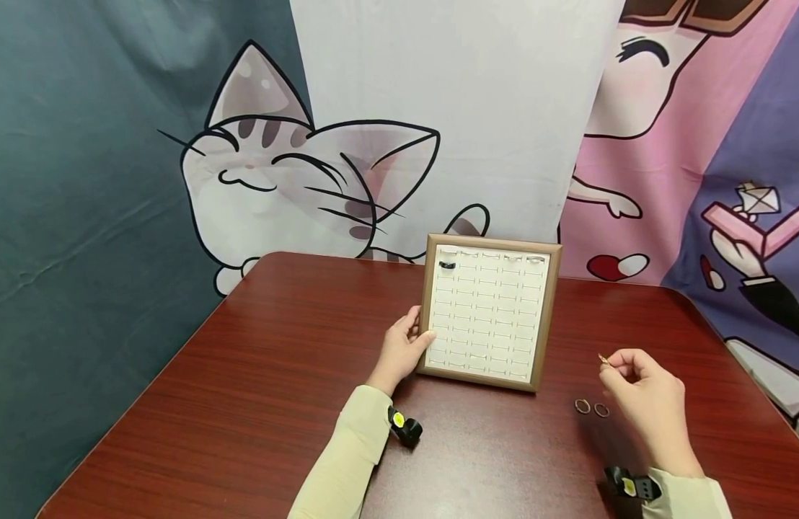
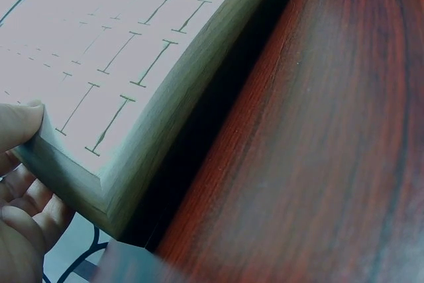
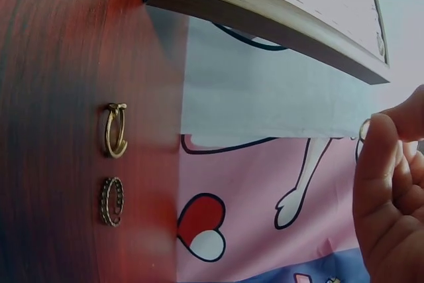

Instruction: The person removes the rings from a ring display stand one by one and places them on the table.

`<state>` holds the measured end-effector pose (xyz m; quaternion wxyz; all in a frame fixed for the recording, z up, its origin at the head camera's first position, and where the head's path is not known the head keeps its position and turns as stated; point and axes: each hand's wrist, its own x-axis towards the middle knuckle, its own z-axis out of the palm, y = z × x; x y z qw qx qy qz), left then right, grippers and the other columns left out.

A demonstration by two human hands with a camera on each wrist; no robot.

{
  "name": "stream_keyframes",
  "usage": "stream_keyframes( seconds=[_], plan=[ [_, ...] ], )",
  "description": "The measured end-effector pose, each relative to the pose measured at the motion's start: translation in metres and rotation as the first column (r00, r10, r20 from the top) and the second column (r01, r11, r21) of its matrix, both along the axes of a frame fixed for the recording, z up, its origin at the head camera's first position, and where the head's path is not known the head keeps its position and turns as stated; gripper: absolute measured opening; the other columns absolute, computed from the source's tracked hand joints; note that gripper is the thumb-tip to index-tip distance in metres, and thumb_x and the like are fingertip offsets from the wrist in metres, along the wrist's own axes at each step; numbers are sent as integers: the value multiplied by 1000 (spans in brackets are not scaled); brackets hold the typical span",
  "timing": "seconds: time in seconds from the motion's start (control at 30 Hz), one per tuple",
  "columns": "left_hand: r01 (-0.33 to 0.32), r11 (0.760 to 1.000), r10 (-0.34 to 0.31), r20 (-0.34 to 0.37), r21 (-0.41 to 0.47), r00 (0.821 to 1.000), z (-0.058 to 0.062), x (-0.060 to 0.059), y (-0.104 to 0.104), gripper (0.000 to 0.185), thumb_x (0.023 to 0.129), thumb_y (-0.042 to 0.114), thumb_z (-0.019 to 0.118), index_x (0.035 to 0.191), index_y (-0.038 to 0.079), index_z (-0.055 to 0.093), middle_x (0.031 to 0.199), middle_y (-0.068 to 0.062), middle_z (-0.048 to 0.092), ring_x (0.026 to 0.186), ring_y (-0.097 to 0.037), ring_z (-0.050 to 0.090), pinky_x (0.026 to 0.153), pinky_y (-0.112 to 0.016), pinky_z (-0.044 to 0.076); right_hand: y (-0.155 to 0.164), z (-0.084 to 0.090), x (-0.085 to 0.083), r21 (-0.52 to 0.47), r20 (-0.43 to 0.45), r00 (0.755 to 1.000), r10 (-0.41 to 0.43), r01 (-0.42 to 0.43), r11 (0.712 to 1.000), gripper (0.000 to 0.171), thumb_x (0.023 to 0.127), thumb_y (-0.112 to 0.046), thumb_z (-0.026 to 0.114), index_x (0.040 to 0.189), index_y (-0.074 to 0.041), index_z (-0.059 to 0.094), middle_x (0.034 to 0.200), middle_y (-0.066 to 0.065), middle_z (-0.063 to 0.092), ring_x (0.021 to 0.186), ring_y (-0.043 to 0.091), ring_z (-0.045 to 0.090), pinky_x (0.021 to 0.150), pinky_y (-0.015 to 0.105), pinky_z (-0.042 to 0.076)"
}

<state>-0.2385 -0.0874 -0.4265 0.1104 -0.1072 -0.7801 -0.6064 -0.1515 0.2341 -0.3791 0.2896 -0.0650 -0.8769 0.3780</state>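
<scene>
Right hand (image 1: 646, 393), low right of the head view, pinches a small gold ring (image 1: 603, 358) between thumb and forefinger tips, lifted off the bench (image 1: 244, 404). Left hand (image 1: 402, 346) grips the left edge of the slotted ring display tray (image 1: 487, 313), fingers curled round its frame. Two more rings (image 1: 591, 408) lie on the bench just left of the right hand. Step judged: carrying a ring to the tray; next calls for lining it with a free slot.

— What are your hands doing?
— My left hand (image 1: 402, 349) is holding the left edge of the ring tray (image 1: 542, 328). My right hand (image 1: 646, 404) is pinching a small ring (image 1: 603, 359) above the table (image 1: 244, 404).
— Anything nearby?
— Two rings (image 1: 591, 408) are lying just beside it.
</scene>
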Motion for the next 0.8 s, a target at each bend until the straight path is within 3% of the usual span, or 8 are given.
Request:
stream_keyframes(
  seconds=[0.3, 0.47, 0.6, 0.8],
  plan=[
    [-10, 999, 9, -11, -33, 1000, -1, -1, 0, 51, 84, 8, 67, 131, -2, 49, 112, -19, 59, 101, -27, 58, 86, -35, 52, 3, 2, 12, 82, 164, 985, 46, -61, 995, 5, 77, -13, 65, 76, -12, 61, 56, -11, 52, 48, 0, 45, 45, 19, 34],
    [-16, 999, 15, -8, -45, 1000, -3, -2, 0, 52, 84, 7, 66, 131, -3, 48, 112, -19, 59, 101, -27, 58, 86, -36, 51, 4, 1, 14, 93, 257, 960, 115, -143, 985, 4, 78, -12, 64, 78, -11, 60, 56, -8, 55, 46, 3, 51, 47, 19, 37],
    [-18, 999, 17, -10, -46, 1000, -3, -2, 0, 52, 84, 6, 66, 132, -3, 48, 112, -19, 59, 101, -28, 58, 87, -37, 51, 5, 1, 14, 86, 353, 919, 177, -220, 972, 6, 80, -13, 63, 78, -8, 59, 60, -5, 57, 47, 6, 54, 48, 19, 42],
    [-20, 999, 20, -10, -36, 1000, -2, -2, 0, 53, 84, 6, 66, 132, -3, 48, 113, -19, 59, 102, -28, 58, 88, -36, 51, 9, 1, 12, 49, 500, 833, 238, -301, 952, 7, 80, -13, 63, 78, -8, 58, 63, -2, 58, 52, 9, 58, 49, 22, 46]
  ],
)
